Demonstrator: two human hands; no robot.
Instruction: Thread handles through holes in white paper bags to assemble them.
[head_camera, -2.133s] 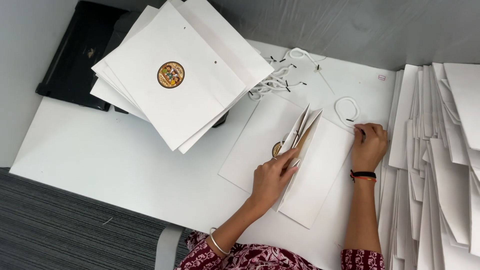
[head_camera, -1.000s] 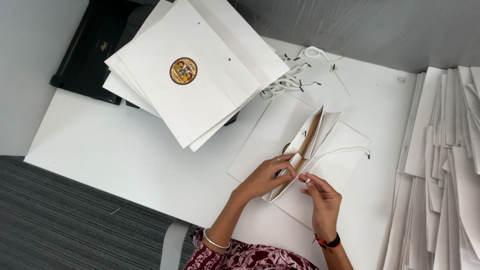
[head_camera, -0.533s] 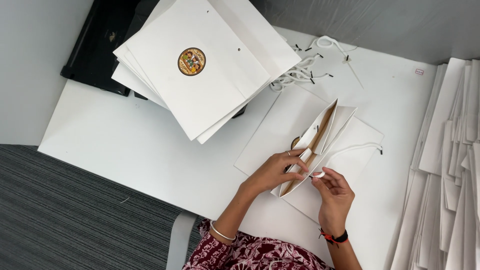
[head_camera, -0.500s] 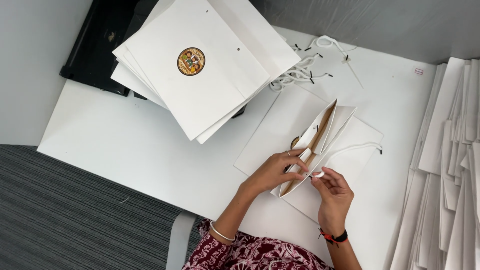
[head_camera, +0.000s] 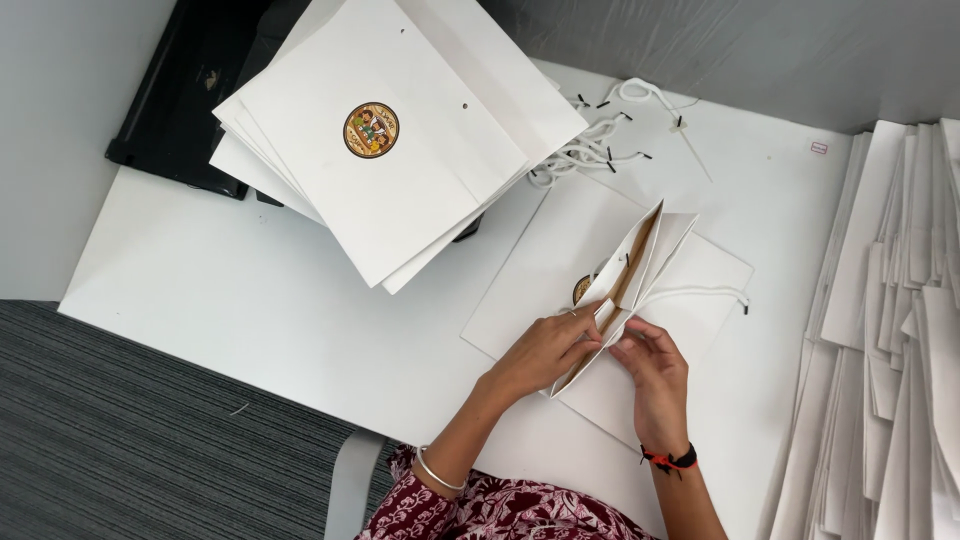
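A white paper bag (head_camera: 560, 260) lies flat on the white table (head_camera: 250, 300), its mouth spread open so the brown inside shows. My left hand (head_camera: 545, 350) grips the near edge of the open mouth. My right hand (head_camera: 655, 365) pinches the bag's other lip, where a white cord (head_camera: 700, 292) runs out across the bag to a black tip. Part of a round coloured sticker peeks out beside my left fingers.
A stack of flat white bags (head_camera: 390, 140) with a round sticker sits at the back left, over a black case (head_camera: 190, 100). Loose white cords (head_camera: 600, 130) lie behind the open bag. More flat white bags (head_camera: 900, 330) fan along the right edge.
My right hand has come from the far side of the bag, by the loose cord loop, to the bag's mouth, bringing a cord. The bag's mouth has been spread wider. My left hand stays put.
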